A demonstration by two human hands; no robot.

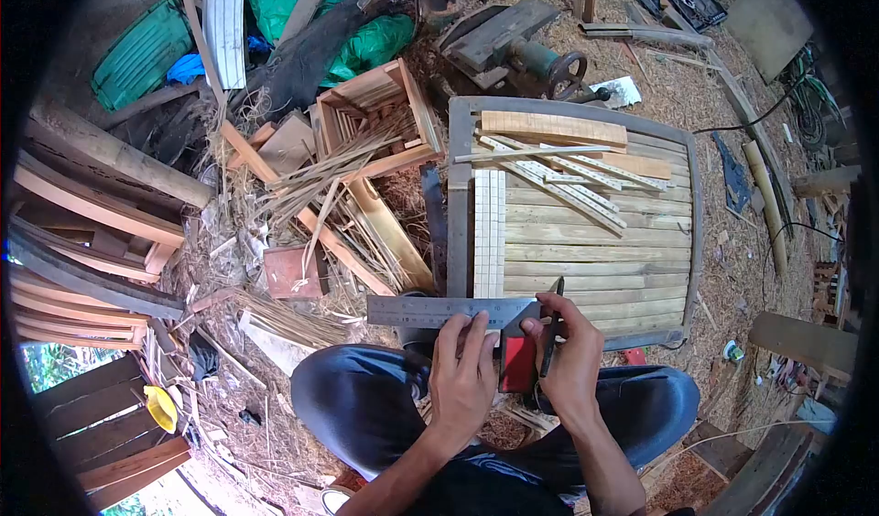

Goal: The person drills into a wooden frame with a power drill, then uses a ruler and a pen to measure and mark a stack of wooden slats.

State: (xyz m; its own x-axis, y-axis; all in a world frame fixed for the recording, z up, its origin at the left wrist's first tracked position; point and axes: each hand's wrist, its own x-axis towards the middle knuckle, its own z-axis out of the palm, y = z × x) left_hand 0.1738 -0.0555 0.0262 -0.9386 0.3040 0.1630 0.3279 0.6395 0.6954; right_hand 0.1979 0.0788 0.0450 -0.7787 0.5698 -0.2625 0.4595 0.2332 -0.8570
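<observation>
A steel square (426, 312) with a printed scale and a red handle (517, 362) lies across the near end of several pale wooden strips (490, 232). These strips sit side by side and carry rows of dark cross lines. My left hand (458, 379) grips the square's blade, fingertips on its near edge. In my right hand (569, 356) is a black pen (551, 337), its tip pointing away past the blade's right end. My right fingers are right at the square's angled corner. All this is at the near edge of a slatted wooden table (595, 273).
More marked strips (568, 186) and a wooden block (549, 128) lie on the table's far part. To the left are a wooden crate (417, 104) and loose thin sticks (311, 186). A vise with a handwheel (566, 75) stands beyond. Shavings cover the ground.
</observation>
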